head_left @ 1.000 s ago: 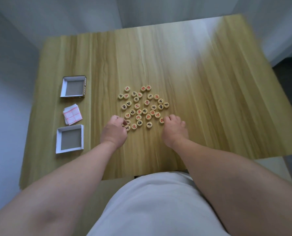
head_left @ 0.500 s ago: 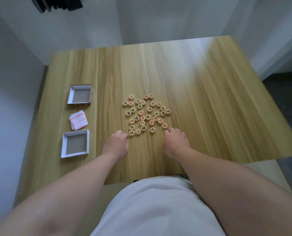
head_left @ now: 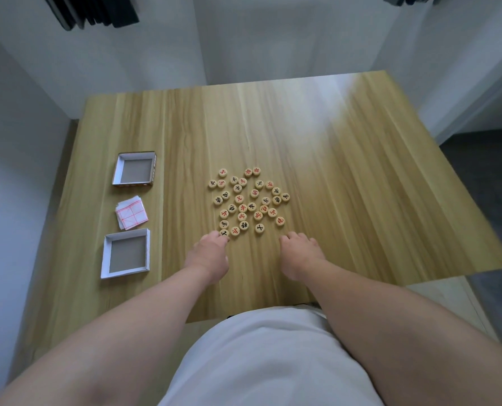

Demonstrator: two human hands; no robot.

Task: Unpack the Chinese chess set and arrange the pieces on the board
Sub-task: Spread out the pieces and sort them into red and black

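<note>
Woodgrain table (head_left: 346, 177); round wooden pieces (head_left: 248, 200) scattered.

red and black Chinese characters on the round chess pieces (head_left: 248, 200), mostly too small to read, perhaps 士 on one

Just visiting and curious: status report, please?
Left hand touching nearest piece, right hand empty. Chess pieces loose on table. Folded board still unopened.

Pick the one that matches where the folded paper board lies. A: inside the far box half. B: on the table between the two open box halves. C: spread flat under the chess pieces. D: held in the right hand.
B: the folded paper board lies on the table between the far box half and the near box half, left of the chess pieces.
</note>
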